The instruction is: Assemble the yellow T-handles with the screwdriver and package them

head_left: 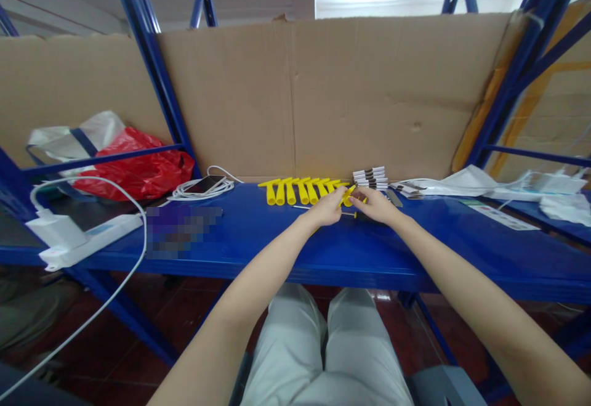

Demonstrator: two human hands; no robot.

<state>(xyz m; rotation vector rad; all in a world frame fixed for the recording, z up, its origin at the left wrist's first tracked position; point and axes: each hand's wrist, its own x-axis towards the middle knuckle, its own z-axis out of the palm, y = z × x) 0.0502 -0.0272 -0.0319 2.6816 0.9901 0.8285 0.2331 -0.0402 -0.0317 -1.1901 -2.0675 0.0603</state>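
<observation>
My left hand point(327, 208) is closed around a yellow plastic piece point(349, 194) with a tubular handle. From the other side, the closed fingers of my right hand point(376, 205) meet the same piece, and a small brown part point(359, 196) shows between them. Just left of my hands lies a row of several similar yellow plastic pieces point(303, 190), round handles toward me and flat pointed ends at the back. A thin screwdriver point(302, 207) lies on the table, partly hidden by my left hand. Behind my right hand sits a stack of white and dark-brown strips point(370, 177).
A cardboard sheet point(295, 98) stands along the back of the blue table point(258, 233). To the left are a coiled white cable point(184, 191), a red plastic bag point(138, 162) and a power strip point(92, 243). White paper point(466, 181) and a printed card point(501, 215) lie right.
</observation>
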